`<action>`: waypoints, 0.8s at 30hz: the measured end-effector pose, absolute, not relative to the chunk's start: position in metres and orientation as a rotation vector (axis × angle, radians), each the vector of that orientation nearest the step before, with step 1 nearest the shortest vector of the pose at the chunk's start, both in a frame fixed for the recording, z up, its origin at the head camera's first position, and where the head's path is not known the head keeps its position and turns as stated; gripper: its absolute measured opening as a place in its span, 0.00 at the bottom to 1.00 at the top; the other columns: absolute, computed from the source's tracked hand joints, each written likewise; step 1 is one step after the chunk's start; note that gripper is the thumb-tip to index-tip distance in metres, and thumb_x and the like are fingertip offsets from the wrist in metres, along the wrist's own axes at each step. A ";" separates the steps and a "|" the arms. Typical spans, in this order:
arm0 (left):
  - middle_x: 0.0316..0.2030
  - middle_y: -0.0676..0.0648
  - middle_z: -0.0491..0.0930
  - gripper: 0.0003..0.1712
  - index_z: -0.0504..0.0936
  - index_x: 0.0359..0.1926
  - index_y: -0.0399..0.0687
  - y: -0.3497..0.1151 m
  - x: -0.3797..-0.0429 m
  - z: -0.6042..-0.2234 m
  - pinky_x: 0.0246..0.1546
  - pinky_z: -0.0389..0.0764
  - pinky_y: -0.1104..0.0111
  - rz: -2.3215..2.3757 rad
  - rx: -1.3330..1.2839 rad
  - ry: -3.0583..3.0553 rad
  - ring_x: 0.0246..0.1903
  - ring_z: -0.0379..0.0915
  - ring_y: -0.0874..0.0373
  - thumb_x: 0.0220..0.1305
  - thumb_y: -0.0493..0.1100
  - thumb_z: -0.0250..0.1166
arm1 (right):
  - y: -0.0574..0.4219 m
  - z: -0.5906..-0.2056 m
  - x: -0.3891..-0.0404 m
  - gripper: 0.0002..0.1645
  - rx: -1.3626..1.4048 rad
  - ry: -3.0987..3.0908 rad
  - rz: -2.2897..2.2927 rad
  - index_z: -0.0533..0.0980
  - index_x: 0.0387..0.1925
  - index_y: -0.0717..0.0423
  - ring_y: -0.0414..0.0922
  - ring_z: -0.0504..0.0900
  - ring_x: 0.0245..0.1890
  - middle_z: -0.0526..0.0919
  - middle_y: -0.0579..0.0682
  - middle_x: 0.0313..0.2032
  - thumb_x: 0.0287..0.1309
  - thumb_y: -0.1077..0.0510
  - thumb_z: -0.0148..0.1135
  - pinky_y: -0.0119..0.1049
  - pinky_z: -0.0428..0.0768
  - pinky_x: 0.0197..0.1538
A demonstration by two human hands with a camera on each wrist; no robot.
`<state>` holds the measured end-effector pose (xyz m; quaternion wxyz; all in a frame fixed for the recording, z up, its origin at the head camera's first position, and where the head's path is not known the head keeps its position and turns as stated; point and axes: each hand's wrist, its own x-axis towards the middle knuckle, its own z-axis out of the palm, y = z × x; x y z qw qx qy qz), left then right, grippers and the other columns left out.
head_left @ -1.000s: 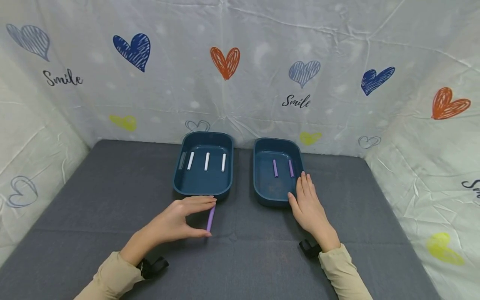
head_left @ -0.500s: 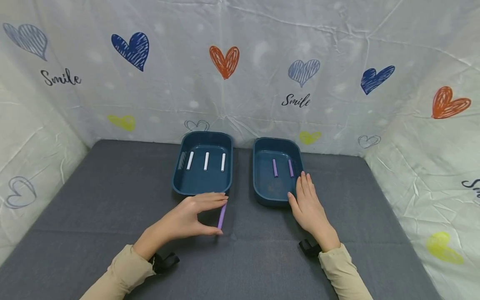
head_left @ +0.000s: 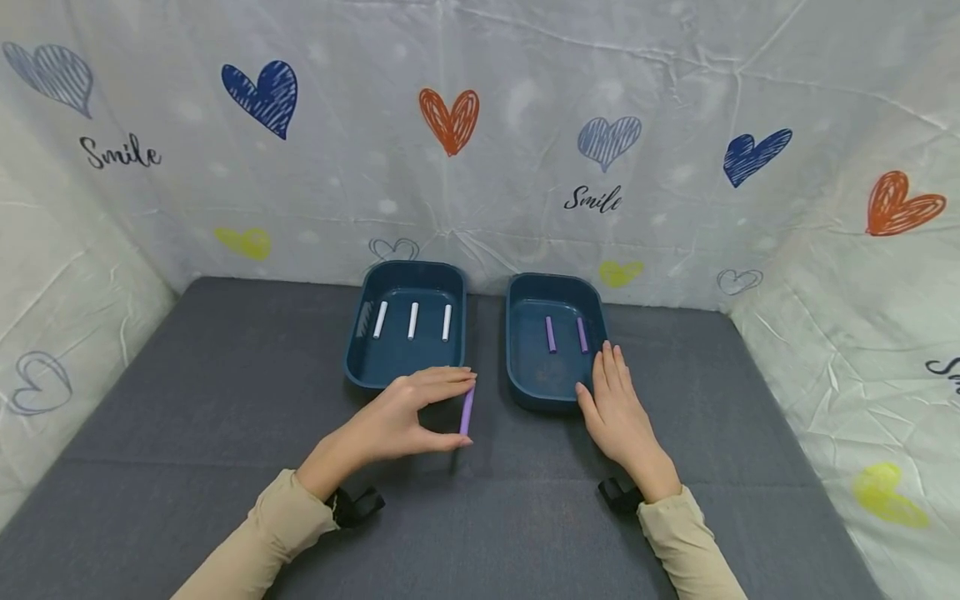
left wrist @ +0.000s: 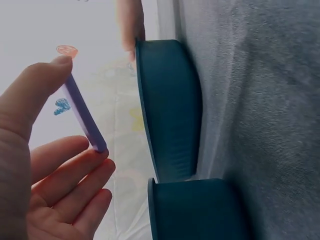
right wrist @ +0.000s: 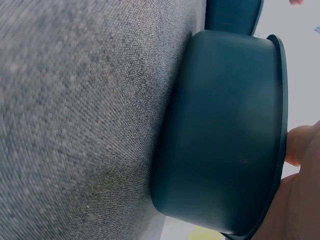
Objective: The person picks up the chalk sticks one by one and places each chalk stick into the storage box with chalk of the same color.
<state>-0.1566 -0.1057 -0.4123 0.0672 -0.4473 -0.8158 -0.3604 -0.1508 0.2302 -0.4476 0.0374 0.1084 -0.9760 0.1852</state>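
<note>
My left hand pinches a purple chalk stick end to end, thumb at the near end and fingertips at the far end. The left wrist view shows the same chalk held in the air, higher than the tray rims. Fingers straight, my right hand rests at the near right corner of the right blue tray. Inside that tray lie two purple chalk sticks, side by side. The left blue tray holds three white chalk sticks in a row; my left fingers overlap its near right corner.
A grey cloth covers the table under both trays, which stand near its back edge with a narrow gap between them. Behind and at the sides hangs a white curtain printed with hearts.
My left hand has moved to the right and slightly away from me, carrying the purple chalk stick toward the gap between the trays. The right hand stays at its tray corner.
</note>
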 end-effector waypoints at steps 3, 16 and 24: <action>0.63 0.40 0.75 0.39 0.78 0.62 0.35 -0.102 -0.160 -0.411 0.58 0.76 0.52 -1.118 -1.328 -2.441 0.64 0.70 0.48 0.52 0.48 0.79 | 0.230 -0.448 -0.151 0.41 0.334 -2.993 0.569 0.46 0.74 0.74 0.56 0.32 0.77 0.37 0.64 0.77 0.78 0.45 0.38 0.56 0.43 0.75; 0.62 0.38 0.75 0.38 0.77 0.62 0.33 -0.082 -0.177 -0.403 0.55 0.78 0.52 -1.155 -1.204 -2.394 0.61 0.72 0.46 0.51 0.43 0.77 | 0.230 -0.448 -0.152 0.41 0.339 -2.988 0.567 0.46 0.74 0.74 0.57 0.33 0.77 0.37 0.63 0.77 0.78 0.45 0.38 0.56 0.43 0.75; 0.63 0.38 0.74 0.38 0.76 0.63 0.34 -0.069 -0.188 -0.396 0.57 0.77 0.51 -1.171 -1.088 -2.475 0.63 0.70 0.44 0.53 0.45 0.77 | 0.229 -0.447 -0.151 0.42 0.333 -3.003 0.573 0.45 0.74 0.73 0.56 0.32 0.77 0.37 0.63 0.77 0.78 0.45 0.38 0.56 0.44 0.75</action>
